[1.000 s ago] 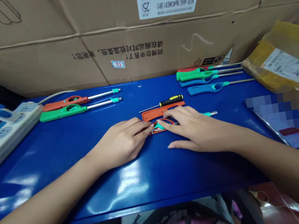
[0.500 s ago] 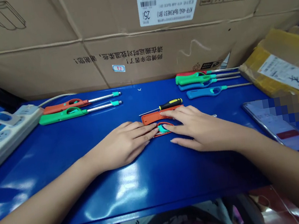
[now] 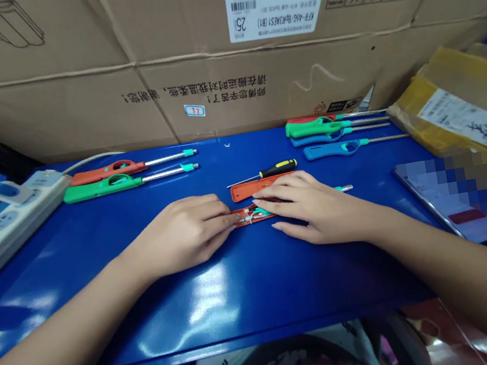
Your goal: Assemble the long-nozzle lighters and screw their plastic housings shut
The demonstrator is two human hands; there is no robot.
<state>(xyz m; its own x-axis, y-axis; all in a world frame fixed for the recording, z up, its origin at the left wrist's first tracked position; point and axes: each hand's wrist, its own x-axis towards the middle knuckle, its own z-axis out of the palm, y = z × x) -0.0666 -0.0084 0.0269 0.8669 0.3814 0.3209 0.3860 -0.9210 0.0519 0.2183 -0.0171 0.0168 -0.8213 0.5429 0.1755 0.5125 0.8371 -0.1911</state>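
Orange plastic is showing between the hands: an opened lighter (image 3: pixel 252 214) is lying near the middle of the blue table (image 3: pixel 245 312), its inner parts exposed and its metal tip poking out beyond the right hand. The left hand (image 3: pixel 189 234) is bunching its fingers together, nearly closed, with their tips touching the lighter's left end; its thumb is hiding from sight, so whether it is pinching anything I cannot tell. The right hand (image 3: pixel 309 206) is spreading loosely open, palm down, over the lighter; its fingers are reaching about a teal part (image 3: pixel 263 206), and its thumb is standing well apart from them.

Just behind the lighter, a loose orange shell (image 3: pixel 245 191) is lying partly covered by the right hand. Just behind that, a screwdriver (image 3: pixel 279 168) is lying with its black-and-yellow handle to the right. At the back left, an orange lighter (image 3: pixel 107 172) and a green lighter (image 3: pixel 103 188) are lying side by side; at the back right, red, green and blue ones are lying together. A phone (image 3: pixel 444 197) is resting near the right forearm, before a taped parcel (image 3: pixel 459 117). Along the left, a power strip (image 3: pixel 10 210) is lying, and a carton (image 3: pixel 202 72) is standing behind everything.
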